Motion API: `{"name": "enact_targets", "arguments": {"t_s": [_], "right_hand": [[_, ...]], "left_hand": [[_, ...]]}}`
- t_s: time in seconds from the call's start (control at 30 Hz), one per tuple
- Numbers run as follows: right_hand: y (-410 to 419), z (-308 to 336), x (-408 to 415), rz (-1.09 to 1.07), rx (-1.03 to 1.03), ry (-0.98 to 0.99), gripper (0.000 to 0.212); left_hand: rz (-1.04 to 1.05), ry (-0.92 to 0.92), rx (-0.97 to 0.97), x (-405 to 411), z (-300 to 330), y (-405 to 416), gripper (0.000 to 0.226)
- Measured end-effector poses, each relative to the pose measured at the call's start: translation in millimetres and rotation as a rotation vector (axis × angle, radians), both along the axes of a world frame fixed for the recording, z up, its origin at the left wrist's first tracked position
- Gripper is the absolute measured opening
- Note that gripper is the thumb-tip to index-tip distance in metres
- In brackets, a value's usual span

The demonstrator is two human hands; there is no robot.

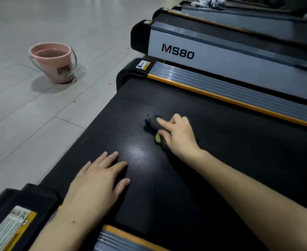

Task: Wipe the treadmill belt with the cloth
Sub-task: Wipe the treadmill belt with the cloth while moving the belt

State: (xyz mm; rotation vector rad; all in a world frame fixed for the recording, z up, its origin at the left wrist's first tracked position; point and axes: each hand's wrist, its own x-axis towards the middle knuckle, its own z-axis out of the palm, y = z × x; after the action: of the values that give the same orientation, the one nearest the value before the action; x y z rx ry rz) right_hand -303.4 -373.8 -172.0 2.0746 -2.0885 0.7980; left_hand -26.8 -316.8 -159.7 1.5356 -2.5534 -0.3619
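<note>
While L hand [96, 180] lies flat, R hand [179, 134] presses cloth [151, 122] on belt [221, 151].

Both forearms are bare up to the frame's edge — no sleeve, watch, bracelet or glove shows. The left hand [96, 180] and right hand [179, 136] carry no rings; the fingers [164, 124] have short, unpainted nails. A small dark mole marks the left forearm.

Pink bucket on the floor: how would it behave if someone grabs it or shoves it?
The pink bucket looks nearly full of water, so probably heavy and apt to slosh if shoved. It tapers to a narrow base, so maybe tippy. The wire handle lies down, so it likely swings when lifted.
</note>
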Motion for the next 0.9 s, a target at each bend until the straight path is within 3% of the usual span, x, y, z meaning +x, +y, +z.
{"name": "enact_targets", "arguments": {"t_s": [0.1, 0.17, 0.33, 0.4, 0.63, 0.73, 0.83, 0.9], "right_hand": [[40.5, -9.9, 23.1, 0.292, 0.023, 0.018, 0.039], [18.3, -8.3, 6.6, 0.313, 0.048, 0.09, 0.039], [-81.7, 3.7, -23.2, -0.203, 0.082, 0.033, 0.027], [-77.2, 3.3, -9.2, -0.236, 0.075, 0.051, 0.024], [-2.2, -9.4, 32.7, 0.293, 0.034, 0.058, 0.036], [-58.7, -6.0, 7.7, 0.134, -0.008, 0.111, 0.031], [-115.0, 1.4, -1.8, -0.147, 0.053, -0.002, 0.029], [-121.4, 1.3, 2.9, -0.162, 0.073, -0.039, 0.029]], "left_hand": [[0.02, 0.019, -0.034, -5.5, 7.4, -11.3, 0.05], [0.045, 0.021, -0.034, -11.2, 8.5, -17.2, 0.049], [0.069, 0.015, -0.014, -10.7, 0.7, -26.4, 0.044], [0.083, 0.013, 0.007, -6.9, 1.7, -29.1, 0.051], [0.165, -0.014, 0.11, -5.5, 15.8, -39.1, 0.073], [0.167, 0.011, 0.101, -3.8, 21.7, -39.9, 0.072], [0.164, 0.027, 0.105, -0.2, 21.4, -36.2, 0.072], [0.191, 0.067, 0.121, 2.5, 19.7, -37.0, 0.075]]}}
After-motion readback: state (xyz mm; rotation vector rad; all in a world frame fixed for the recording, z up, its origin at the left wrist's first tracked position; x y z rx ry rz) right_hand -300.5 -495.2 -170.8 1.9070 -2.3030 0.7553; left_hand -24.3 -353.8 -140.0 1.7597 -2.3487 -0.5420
